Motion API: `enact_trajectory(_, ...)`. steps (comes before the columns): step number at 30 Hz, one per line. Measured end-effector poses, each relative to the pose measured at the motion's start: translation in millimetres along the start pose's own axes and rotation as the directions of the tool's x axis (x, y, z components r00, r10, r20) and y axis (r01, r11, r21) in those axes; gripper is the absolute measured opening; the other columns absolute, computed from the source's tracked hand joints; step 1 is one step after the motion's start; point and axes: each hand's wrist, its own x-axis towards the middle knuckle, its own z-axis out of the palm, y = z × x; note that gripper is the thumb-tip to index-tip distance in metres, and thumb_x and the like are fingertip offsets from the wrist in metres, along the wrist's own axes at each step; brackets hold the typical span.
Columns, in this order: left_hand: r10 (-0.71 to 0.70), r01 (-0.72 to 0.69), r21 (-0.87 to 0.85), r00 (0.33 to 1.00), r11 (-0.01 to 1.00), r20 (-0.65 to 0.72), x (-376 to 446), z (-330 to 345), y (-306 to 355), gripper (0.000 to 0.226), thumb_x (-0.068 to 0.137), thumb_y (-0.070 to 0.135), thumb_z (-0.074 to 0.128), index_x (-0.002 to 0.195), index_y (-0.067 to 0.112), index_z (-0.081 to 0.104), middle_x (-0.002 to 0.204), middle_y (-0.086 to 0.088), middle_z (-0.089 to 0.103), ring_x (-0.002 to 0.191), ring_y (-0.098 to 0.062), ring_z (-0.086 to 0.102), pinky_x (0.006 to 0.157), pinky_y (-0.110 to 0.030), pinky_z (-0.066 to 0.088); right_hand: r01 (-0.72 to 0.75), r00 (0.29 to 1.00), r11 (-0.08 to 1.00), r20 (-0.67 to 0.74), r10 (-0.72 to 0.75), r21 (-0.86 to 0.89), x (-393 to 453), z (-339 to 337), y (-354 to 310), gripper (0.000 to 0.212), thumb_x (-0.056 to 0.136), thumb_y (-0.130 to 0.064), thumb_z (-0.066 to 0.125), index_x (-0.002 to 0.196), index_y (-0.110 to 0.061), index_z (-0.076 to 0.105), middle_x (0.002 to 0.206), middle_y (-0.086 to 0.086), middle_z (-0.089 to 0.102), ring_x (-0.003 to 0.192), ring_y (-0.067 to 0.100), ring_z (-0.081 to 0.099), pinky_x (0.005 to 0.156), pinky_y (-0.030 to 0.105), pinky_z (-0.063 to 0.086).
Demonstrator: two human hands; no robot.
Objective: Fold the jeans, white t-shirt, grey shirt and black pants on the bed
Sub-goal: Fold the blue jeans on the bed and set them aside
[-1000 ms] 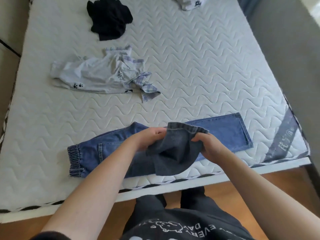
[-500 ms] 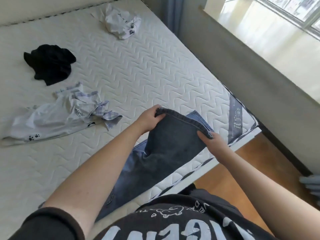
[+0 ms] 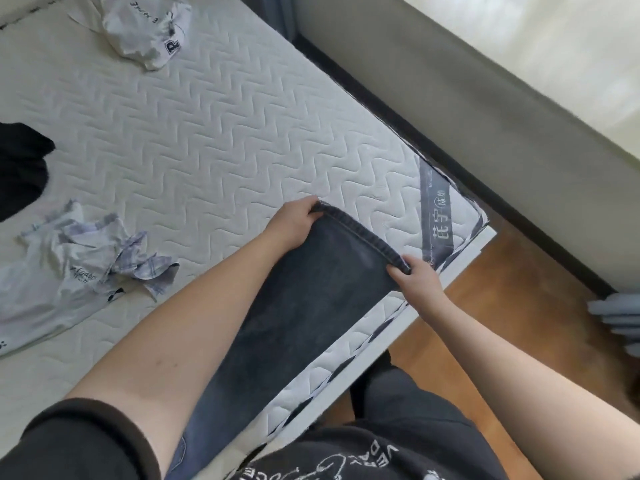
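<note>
The jeans (image 3: 304, 306) lie stretched along the near right edge of the bed (image 3: 225, 140), one leg over the other. My left hand (image 3: 294, 223) grips the far corner of the leg hem. My right hand (image 3: 415, 278) pinches the near corner of the same hem by the mattress edge. The black pants (image 3: 20, 168) sit crumpled at the left edge of view. A crumpled grey shirt with plaid trim (image 3: 76, 271) lies left of my left arm. The white t-shirt (image 3: 145, 26) is bunched at the far end of the bed.
The mattress corner with a grey label (image 3: 440, 220) is just beyond my right hand. A wooden floor (image 3: 519, 323) runs along the right of the bed, with a low wall (image 3: 485, 116) behind it. Grey slippers (image 3: 616, 317) lie at the right edge.
Both hands carried the leg hem to the right, toward the mattress corner, laying the leg flat over the other one. The view turned right with them.
</note>
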Motion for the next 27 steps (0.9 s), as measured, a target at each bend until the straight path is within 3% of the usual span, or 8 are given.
enact_trajectory(2,-0.023,0.021,0.061,0.999,0.998,0.04,40.7,25.2,2.9,0.017,0.1,0.028,0.05,0.106,0.018,0.062,0.108,-0.007,0.068,0.1,-0.028,0.06,0.084,-0.035,0.046,-0.058,0.998,0.998,-0.003,0.058,0.014,28.2,-3.6,15.9,0.008,0.09,-0.026,0.062,0.087,-0.019,0.063,0.073,-0.005,0.063,0.07,0.013,0.06,0.057,0.023,0.044)
enact_trajectory(5,-0.054,0.045,0.136,0.996,0.99,0.067,93.8,65.0,-2.3,0.017,0.097,0.027,0.055,0.105,0.013,0.064,0.11,-0.011,0.067,0.103,-0.03,0.06,0.082,-0.033,0.044,-0.171,0.985,0.984,0.032,0.17,0.044,68.5,-0.3,44.6,0.004,0.089,-0.024,0.064,0.09,-0.02,0.064,0.084,0.003,0.069,0.08,0.021,0.067,0.069,0.034,0.054)
enact_trajectory(10,-0.202,0.189,0.173,0.978,0.967,0.061,145.7,119.8,-29.7,0.027,0.085,0.033,0.074,0.101,0.012,0.069,0.104,-0.009,0.069,0.099,-0.027,0.062,0.081,-0.032,0.046,-0.272,0.957,0.962,0.101,0.273,-0.022,112.4,14.0,92.5,0.005,0.088,-0.022,0.068,0.083,-0.023,0.068,0.078,-0.001,0.068,0.075,0.02,0.061,0.063,0.029,0.042)
enact_trajectory(16,-0.262,0.242,0.266,0.964,0.933,0.04,191.1,167.1,-61.9,0.016,0.091,0.029,0.065,0.101,0.016,0.064,0.107,-0.01,0.067,0.102,-0.032,0.06,0.083,-0.038,0.048,-0.296,0.938,0.947,0.147,0.313,-0.126,168.0,30.2,125.3,0.009,0.088,-0.032,0.07,0.089,-0.023,0.068,0.083,-0.003,0.067,0.083,0.02,0.061,0.066,0.03,0.041)
enact_trajectory(18,-0.299,0.282,0.316,0.954,0.906,0.007,202.8,179.3,-74.0,0.017,0.093,0.031,0.063,0.102,0.017,0.062,0.11,-0.011,0.063,0.104,-0.034,0.058,0.083,-0.039,0.046,-0.285,0.939,0.936,0.136,0.315,-0.206,185.5,42.6,133.0,0.012,0.089,-0.035,0.069,0.094,-0.024,0.069,0.095,-0.002,0.065,0.096,0.022,0.06,0.077,0.032,0.046)
enact_trajectory(20,-0.349,0.325,0.315,0.937,0.891,0.019,210.9,189.9,-86.4,0.019,0.094,0.034,0.061,0.1,0.016,0.059,0.11,-0.012,0.063,0.104,-0.034,0.058,0.082,-0.039,0.046,-0.289,0.94,0.912,0.091,0.327,-0.29,197.7,56.0,140.8,0.017,0.089,-0.036,0.068,0.101,-0.024,0.07,0.116,0.002,0.056,0.115,0.025,0.05,0.093,0.033,0.041)
enact_trajectory(22,-0.36,0.328,0.305,0.932,0.894,0.053,215.6,198.2,-97.4,0.02,0.095,0.033,0.06,0.097,0.014,0.056,0.106,-0.011,0.065,0.101,-0.033,0.059,0.079,-0.039,0.044,-0.316,0.934,0.909,0.082,0.349,-0.273,204.5,65.4,145.9,0.017,0.089,-0.032,0.068,0.103,-0.021,0.068,0.124,0.004,0.049,0.124,0.027,0.042,0.099,0.033,0.036)
enact_trajectory(27,-0.367,0.338,0.253,0.927,0.907,0.079,230.7,203.7,-105.8,0.019,0.09,0.026,0.069,0.086,0.016,0.054,0.092,-0.007,0.064,0.089,-0.026,0.057,0.073,-0.032,0.039,-0.328,0.927,0.919,0.109,0.358,-0.219,217.2,66.0,150.9,0.025,0.085,-0.022,0.068,0.105,-0.021,0.053,0.108,0.003,0.059,0.104,0.027,0.056,0.087,0.037,0.045)
